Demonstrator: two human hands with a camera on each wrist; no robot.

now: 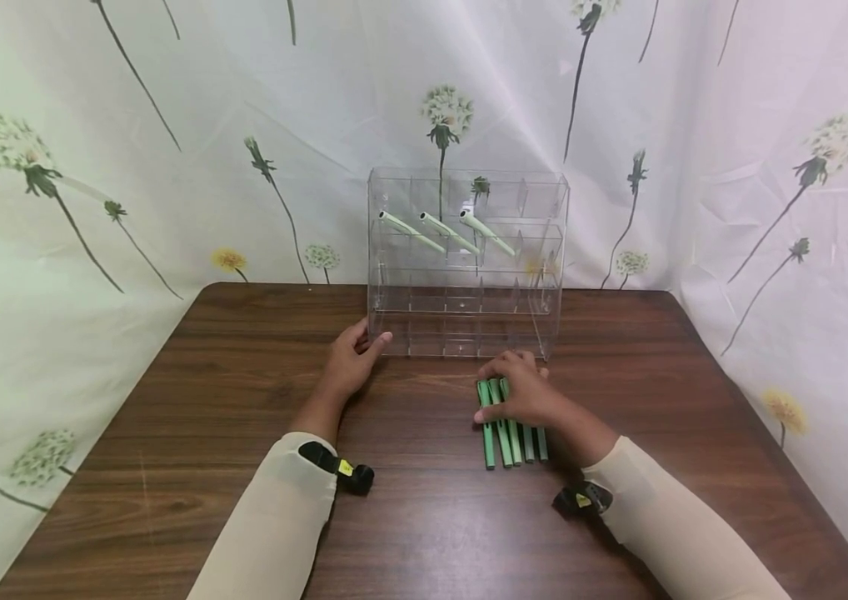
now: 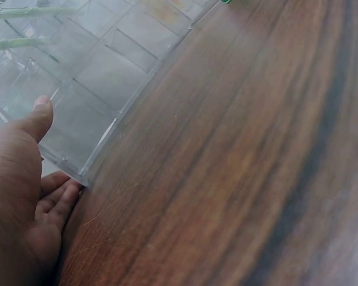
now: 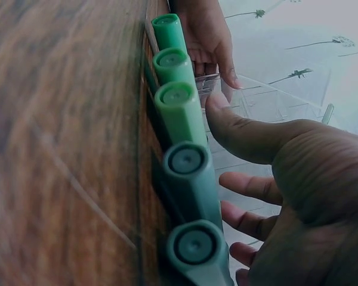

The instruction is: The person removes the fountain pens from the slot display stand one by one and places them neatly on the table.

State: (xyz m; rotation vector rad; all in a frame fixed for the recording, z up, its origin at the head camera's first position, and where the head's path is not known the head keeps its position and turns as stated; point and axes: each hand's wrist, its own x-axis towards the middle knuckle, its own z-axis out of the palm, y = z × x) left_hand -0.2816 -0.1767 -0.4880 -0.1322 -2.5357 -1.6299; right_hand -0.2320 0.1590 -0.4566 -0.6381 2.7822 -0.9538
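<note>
1. On the counter (image 1: 424,537), just in front of a clear rack (image 1: 461,312), five green pens (image 1: 511,433) lie side by side, the left three brighter and the right two duller and darker.
2. Their long axes run nearly parallel, from near the person toward the rack, with the far ends tipped slightly left. In the right wrist view, round inset ends face back toward the person.
3. Higher up, three pale green pens (image 1: 452,233) sit slanted in the rack, parallel and spaced apart. Their dark-tipped upper ends point up and left, their lower ends down and right; the see-through walls make their exact compartments hard to tell.
4. Over the five pens is the person's right hand (image 1: 525,393), its thumb extended near the leftmost pen and its fingers parted from the thumb, reaching toward the far ends. It grasps nothing; whether it touches a pen cannot be told.
5. At the rack's lower left corner, the left hand (image 1: 351,360) grips the edge, thumb in front of the clear panel and fingers bent around the side near the base.
</note>
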